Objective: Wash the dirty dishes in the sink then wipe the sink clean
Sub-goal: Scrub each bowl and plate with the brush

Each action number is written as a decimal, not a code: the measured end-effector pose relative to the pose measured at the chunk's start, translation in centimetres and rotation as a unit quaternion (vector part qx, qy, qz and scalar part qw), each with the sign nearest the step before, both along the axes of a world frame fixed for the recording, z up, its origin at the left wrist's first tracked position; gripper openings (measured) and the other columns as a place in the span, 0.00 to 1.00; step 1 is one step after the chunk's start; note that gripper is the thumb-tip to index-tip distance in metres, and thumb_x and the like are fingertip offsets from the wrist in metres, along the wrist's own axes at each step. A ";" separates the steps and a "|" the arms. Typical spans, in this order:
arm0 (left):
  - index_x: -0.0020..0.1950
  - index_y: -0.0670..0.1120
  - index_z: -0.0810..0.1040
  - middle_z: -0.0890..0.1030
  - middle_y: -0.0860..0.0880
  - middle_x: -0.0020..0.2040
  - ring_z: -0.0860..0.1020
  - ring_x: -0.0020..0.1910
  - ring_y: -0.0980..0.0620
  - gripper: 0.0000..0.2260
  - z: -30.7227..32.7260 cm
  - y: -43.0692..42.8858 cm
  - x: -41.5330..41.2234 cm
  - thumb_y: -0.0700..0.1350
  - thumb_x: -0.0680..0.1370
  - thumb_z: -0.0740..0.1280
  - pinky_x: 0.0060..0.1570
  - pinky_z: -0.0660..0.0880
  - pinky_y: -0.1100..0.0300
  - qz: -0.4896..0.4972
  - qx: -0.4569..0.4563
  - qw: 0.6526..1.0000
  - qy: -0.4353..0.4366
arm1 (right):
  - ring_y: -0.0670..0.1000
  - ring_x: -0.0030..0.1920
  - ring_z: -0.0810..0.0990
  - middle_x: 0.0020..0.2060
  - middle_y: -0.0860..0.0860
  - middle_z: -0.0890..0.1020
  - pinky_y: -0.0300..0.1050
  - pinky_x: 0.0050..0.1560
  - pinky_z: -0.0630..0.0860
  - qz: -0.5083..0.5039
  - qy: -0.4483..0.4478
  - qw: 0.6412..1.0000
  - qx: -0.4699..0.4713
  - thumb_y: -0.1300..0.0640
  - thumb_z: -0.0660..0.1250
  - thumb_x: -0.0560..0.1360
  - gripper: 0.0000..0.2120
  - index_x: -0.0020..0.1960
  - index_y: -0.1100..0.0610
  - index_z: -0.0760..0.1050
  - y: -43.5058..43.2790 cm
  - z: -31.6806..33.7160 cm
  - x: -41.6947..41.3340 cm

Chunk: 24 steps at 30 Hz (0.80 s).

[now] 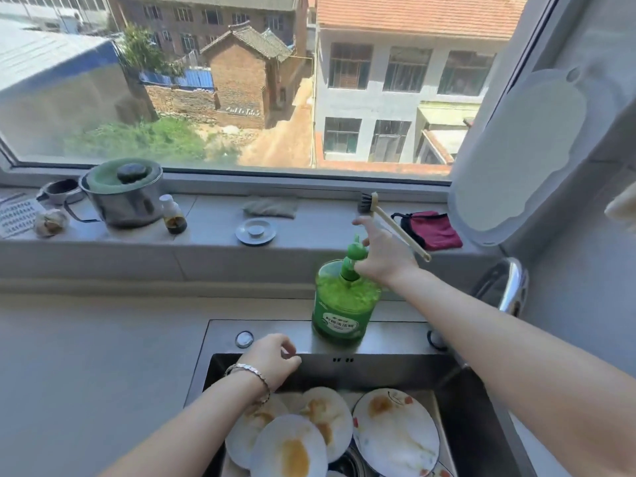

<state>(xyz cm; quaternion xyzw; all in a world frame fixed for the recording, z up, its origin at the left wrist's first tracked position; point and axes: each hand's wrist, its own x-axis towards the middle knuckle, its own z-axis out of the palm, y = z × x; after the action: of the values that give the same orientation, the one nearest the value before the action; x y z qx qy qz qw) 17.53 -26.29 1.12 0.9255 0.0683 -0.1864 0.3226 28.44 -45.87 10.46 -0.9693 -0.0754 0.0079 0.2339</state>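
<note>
While sunlight falls across the window ledge, a steel pot with a green lid stands at its far left, with a small brown-liquid bottle just beside it, then a grey folded cloth and a round sink stopper further along. Lower down, the left hand, wearing a bracelet at the wrist, rests with fingers loosely curled on the back rim of the steel sink, gripping nothing. Beneath it, the dirty plates lie overlapping in the basin, smeared with orange and yellow residue, and a larger patterned plate lies to their right. A green dish soap bottle stands upright on the sink's back rim, between the two arms. The right hand reaches over it, thumb touching the pump head, fingers spread open toward the ledge. Just beyond that hand a dish brush leans on the ledge, and a red cloth lies beside it. A chrome faucet rises at the far right.
</note>
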 end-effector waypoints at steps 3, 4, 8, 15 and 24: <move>0.47 0.52 0.74 0.77 0.53 0.43 0.77 0.44 0.53 0.03 -0.8 -0.4 1.7 0.49 0.75 0.64 0.41 0.70 0.64 0.000 0.010 1.000 0.010 | 0.56 0.47 0.77 0.51 0.54 0.76 0.45 0.38 0.70 -0.063 0.004 0.992 -0.110 0.65 0.62 0.68 0.29 0.67 0.53 0.60 -2.9 -0.1 2.0; 0.47 0.53 0.74 0.77 0.54 0.42 0.77 0.43 0.53 0.03 -1.1 -0.4 2.3 0.49 0.75 0.64 0.41 0.70 0.64 0.000 0.016 1.000 0.012 | 0.57 0.50 0.76 0.54 0.55 0.75 0.47 0.40 0.70 -0.092 0.017 0.986 -0.141 0.66 0.61 0.71 0.25 0.66 0.56 0.62 -3.7 -0.4 2.8; 0.46 0.53 0.74 0.78 0.53 0.42 0.77 0.43 0.53 0.03 -1.4 -0.1 4.3 0.49 0.74 0.64 0.42 0.72 0.63 0.002 0.030 0.999 0.020 | 0.59 0.60 0.70 0.60 0.59 0.71 0.53 0.55 0.69 -0.145 0.070 0.963 -0.215 0.65 0.57 0.76 0.18 0.66 0.61 0.65 -4.9 -2.0 6.4; 0.47 0.50 0.75 0.79 0.50 0.46 0.79 0.44 0.50 0.03 -1.3 1.2 5.7 0.47 0.75 0.64 0.44 0.74 0.61 0.012 0.019 1.000 0.017 | 0.60 0.63 0.72 0.63 0.59 0.73 0.52 0.60 0.67 -0.195 0.081 0.955 -0.207 0.67 0.52 0.77 0.20 0.68 0.59 0.65 -2.6 -5.2 10.5; 0.44 0.51 0.75 0.80 0.52 0.43 0.77 0.43 0.54 0.01 -3.0 1.9 5.0 0.48 0.75 0.65 0.41 0.70 0.63 0.016 0.017 1.000 0.020 | 0.58 0.59 0.68 0.59 0.60 0.71 0.50 0.55 0.66 -0.225 -0.041 0.945 -0.235 0.68 0.50 0.77 0.16 0.64 0.60 0.66 -5.2 -7.7 10.1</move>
<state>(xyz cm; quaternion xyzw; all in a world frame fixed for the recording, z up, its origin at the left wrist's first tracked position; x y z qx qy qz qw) 22.51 -24.44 -1.84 0.9257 0.0923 -0.1986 0.3084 38.51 -51.05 2.72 -0.9880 0.1393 -0.0668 -0.0082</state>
